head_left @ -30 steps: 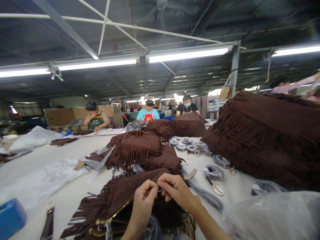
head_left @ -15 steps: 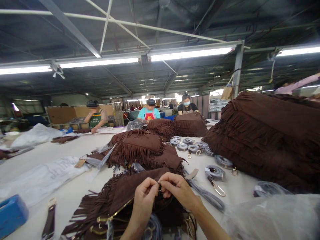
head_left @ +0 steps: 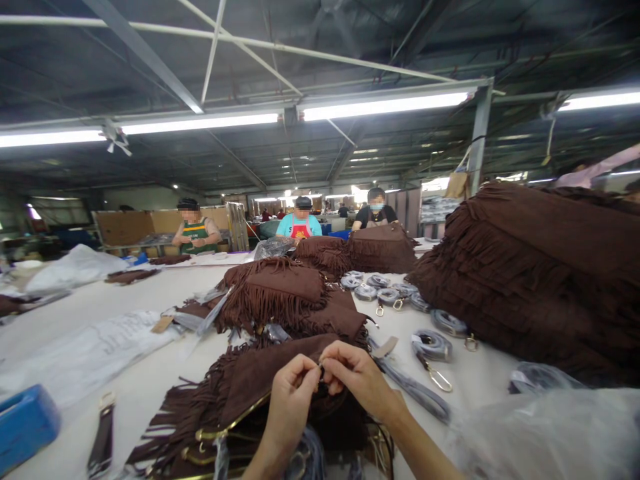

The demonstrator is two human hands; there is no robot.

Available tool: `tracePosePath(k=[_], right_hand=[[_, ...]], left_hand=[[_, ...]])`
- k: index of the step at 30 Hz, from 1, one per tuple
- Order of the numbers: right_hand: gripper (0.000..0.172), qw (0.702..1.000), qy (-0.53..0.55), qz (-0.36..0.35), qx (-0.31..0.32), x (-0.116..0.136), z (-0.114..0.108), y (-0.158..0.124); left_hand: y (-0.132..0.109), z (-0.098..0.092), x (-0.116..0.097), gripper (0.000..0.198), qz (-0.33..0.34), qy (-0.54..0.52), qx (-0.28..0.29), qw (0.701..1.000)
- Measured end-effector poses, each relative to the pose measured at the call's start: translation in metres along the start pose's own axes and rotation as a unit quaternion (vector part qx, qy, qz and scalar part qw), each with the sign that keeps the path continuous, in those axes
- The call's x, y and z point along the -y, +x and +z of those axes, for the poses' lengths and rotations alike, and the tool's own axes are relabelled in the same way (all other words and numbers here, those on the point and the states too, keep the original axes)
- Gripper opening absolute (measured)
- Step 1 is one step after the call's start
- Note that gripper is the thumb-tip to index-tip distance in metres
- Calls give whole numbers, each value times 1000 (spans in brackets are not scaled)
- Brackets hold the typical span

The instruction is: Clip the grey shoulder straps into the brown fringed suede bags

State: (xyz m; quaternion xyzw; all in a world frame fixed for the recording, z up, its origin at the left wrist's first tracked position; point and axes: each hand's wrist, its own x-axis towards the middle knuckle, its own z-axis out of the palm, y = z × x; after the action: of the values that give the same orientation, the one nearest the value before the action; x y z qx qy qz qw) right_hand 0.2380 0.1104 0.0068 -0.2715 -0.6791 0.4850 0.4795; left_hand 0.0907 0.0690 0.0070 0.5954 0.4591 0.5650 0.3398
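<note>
Both my hands meet over a brown fringed bag [head_left: 250,390] that lies on the table with its gold-coloured zip edge towards me. The fingers of my left hand [head_left: 293,393] are pinched together. My right hand [head_left: 353,370] pinches right against it, fingertips nearly touching. Between them is a small dark piece with a bit of metal, too hidden to name. Below my wrists, a wrapped grey strap [head_left: 311,453] rests by the bag's opening.
A tall stack of brown fringed bags [head_left: 545,267] rises at the right. Coiled wrapped straps [head_left: 433,347] with gold clasps lie before it. Clear plastic [head_left: 550,433] covers the near right. A blue block [head_left: 27,423] and dark strap piece [head_left: 103,437] sit left. Several co-workers [head_left: 300,223] are across the table.
My hands stay pinched together in nearly the same place. Across the table, the co-worker at the left has straightened up and brought both hands together. The view has shifted very slightly.
</note>
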Motion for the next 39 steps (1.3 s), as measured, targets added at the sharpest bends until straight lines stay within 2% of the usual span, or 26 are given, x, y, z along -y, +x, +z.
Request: tracePosePath(k=[11,17,21,24,26,28,30,32,34,36,39], right_hand=[[29,1000,-24,-5,7,1,1,-2],[19,992,-111,-51,10,2,7,-4],[21,973,-212,-95,6,4,9,-3],[18,934,-319,-148,-70,13,13,-8],[18,900,-385,-180,-102,18,20,-19],[15,865,-458,-203,-42,16,29,-36],[10,804,-541,-239,61,3,41,-56],[13,731,-615,-275,109,-15,54,-73],[21,681,-669,-281,101,-32,65,-83],[26,658,-694,-280,89,-41,73,-86],[16,653,-689,-293,115,-34,76,-83]], left_hand=[[0,1,-3,24,2,15,-6,1000],[-1,3,5,22,4,43,-24,999],[0,4,5,23,3,67,-24,997],[-1,-6,-4,19,13,120,4,993],[-5,-22,-9,20,63,200,24,978],[-13,-46,-8,46,126,313,45,940],[-23,-72,1,64,153,429,76,887],[-31,-94,14,62,133,523,114,834],[-33,-108,25,45,91,583,136,795],[-30,-113,27,30,52,608,126,782],[-18,-113,13,24,18,601,83,795]])
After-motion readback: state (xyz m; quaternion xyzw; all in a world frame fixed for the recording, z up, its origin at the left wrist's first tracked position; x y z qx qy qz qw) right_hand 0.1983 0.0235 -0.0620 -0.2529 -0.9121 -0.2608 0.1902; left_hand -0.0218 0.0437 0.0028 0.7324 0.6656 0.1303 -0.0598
